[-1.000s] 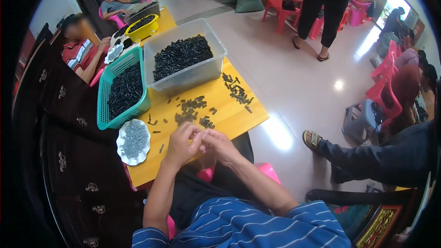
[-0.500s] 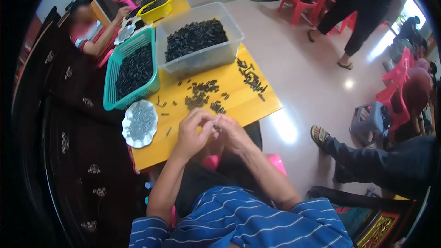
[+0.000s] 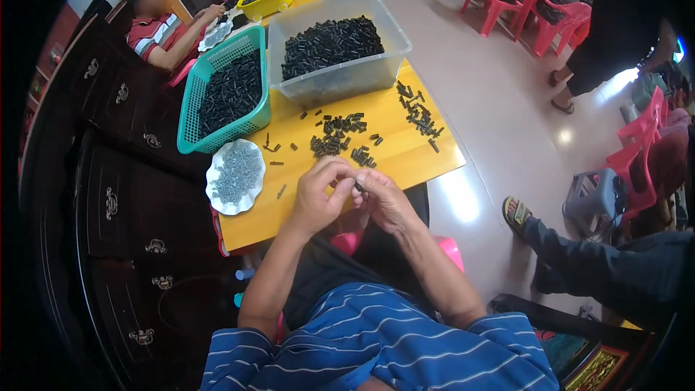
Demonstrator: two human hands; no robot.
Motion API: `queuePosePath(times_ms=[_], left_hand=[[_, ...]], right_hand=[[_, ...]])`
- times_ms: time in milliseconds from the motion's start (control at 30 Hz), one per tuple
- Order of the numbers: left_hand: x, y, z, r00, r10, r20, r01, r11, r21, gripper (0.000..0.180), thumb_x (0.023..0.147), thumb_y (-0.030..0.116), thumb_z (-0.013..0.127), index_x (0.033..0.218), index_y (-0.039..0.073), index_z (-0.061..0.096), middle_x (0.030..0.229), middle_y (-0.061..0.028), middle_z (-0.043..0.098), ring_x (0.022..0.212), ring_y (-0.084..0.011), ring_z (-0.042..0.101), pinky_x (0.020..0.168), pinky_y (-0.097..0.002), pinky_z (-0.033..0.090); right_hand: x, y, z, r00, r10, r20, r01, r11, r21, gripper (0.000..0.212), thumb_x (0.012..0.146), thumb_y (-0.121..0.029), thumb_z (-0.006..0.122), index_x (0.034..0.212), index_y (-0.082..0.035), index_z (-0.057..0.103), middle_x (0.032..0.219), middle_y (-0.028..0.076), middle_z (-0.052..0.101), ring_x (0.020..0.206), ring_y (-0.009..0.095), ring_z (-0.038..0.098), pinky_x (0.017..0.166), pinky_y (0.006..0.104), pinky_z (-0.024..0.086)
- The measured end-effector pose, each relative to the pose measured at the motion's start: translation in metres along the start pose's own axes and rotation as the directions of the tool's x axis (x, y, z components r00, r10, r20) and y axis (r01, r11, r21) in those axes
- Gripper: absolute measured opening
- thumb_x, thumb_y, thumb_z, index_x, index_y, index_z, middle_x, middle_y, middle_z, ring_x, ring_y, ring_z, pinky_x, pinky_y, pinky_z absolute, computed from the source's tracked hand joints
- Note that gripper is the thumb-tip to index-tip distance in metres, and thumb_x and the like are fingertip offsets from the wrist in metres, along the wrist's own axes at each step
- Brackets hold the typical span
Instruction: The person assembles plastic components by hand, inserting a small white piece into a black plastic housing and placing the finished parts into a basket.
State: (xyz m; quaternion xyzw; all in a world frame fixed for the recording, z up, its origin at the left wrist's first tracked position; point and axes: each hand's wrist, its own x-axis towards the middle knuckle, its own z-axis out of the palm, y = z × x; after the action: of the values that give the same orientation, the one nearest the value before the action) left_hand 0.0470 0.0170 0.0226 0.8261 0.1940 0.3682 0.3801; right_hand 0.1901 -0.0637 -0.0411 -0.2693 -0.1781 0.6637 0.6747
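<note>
My left hand (image 3: 321, 194) and my right hand (image 3: 387, 201) meet at the near edge of the yellow table (image 3: 289, 206). Both are closed, thumbs and forefingers pinching a small black tubular piece (image 3: 358, 187) between them; its far side is hidden by the fingers. Just beyond lie loose black pieces (image 3: 340, 127) in a scattered pile, with another group of black pieces (image 3: 418, 114) toward the right edge. To the left of my left hand is a white scalloped plate (image 3: 213, 199) heaped with small silvery metal pins or screws, too fine to tell.
Behind the loose pieces stand a teal basket (image 3: 186, 127) and a translucent bin (image 3: 340, 94), both holding black pieces. A yellow basin (image 3: 269, 7) and a seated person (image 3: 163, 36) are farther back. Dark drawers (image 3: 119, 210) line the left. Someone's sandalled foot (image 3: 516, 213) rests at right.
My view has shifted, so the table sits farther right and higher. My hands stay together; the black piece shows more plainly between the fingertips. A walking person at right has moved on.
</note>
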Motion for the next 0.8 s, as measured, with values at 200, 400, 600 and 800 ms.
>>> queuePosePath(times_ms=[200,400,600,800], left_hand=[[-0.002,0.009,-0.008,0.988,0.155,0.025,-0.156,0.953,0.26,0.011,0.085,0.0,0.07,0.095,0.0,0.066,0.092,-0.0141,0.067,0.079,-0.0277,0.068,0.069,-0.034,0.055],[-0.008,0.011,-0.009,1.0,0.007,0.017,-0.011,0.951,0.309,0.006,0.088,0.005,0.068,0.09,0.002,0.064,0.082,-0.0133,0.065,0.073,-0.0308,0.066,0.065,-0.037,0.053],[-0.012,0.011,-0.002,0.995,-0.096,-0.03,0.099,0.985,0.138,0.006,0.089,0.005,0.069,0.092,0.001,0.066,0.083,-0.014,0.066,0.072,-0.0285,0.068,0.063,-0.0345,0.055],[-0.017,0.017,0.009,0.988,-0.095,-0.125,0.114,0.982,0.154,0.008,0.084,-0.001,0.073,0.09,-0.001,0.069,0.082,-0.0093,0.068,0.065,-0.0165,0.065,0.059,-0.0272,0.05]], right_hand=[[0.0,0.0,0.001,1.0,-0.03,-0.003,0.029,0.996,-0.083,0.014,0.099,-0.022,0.066,0.1,-0.008,0.066,0.083,-0.001,0.064,0.073,0.006,0.058,0.069,0.0218,0.048],[0.003,0.006,0.002,0.99,-0.122,-0.068,0.098,0.952,-0.291,0.014,0.098,-0.023,0.067,0.098,-0.009,0.066,0.083,-0.001,0.065,0.072,0.006,0.058,0.068,0.0209,0.046],[0.003,0.004,0.0,0.987,-0.125,-0.097,0.102,0.971,-0.216,0.013,0.1,-0.023,0.064,0.1,-0.01,0.064,0.085,-0.002,0.065,0.072,0.006,0.058,0.067,0.0203,0.047],[0.003,0.004,0.001,0.984,-0.103,-0.147,0.078,0.983,-0.166,0.013,0.101,-0.024,0.065,0.101,-0.011,0.063,0.087,-0.003,0.065,0.072,0.005,0.06,0.068,0.0208,0.048]])
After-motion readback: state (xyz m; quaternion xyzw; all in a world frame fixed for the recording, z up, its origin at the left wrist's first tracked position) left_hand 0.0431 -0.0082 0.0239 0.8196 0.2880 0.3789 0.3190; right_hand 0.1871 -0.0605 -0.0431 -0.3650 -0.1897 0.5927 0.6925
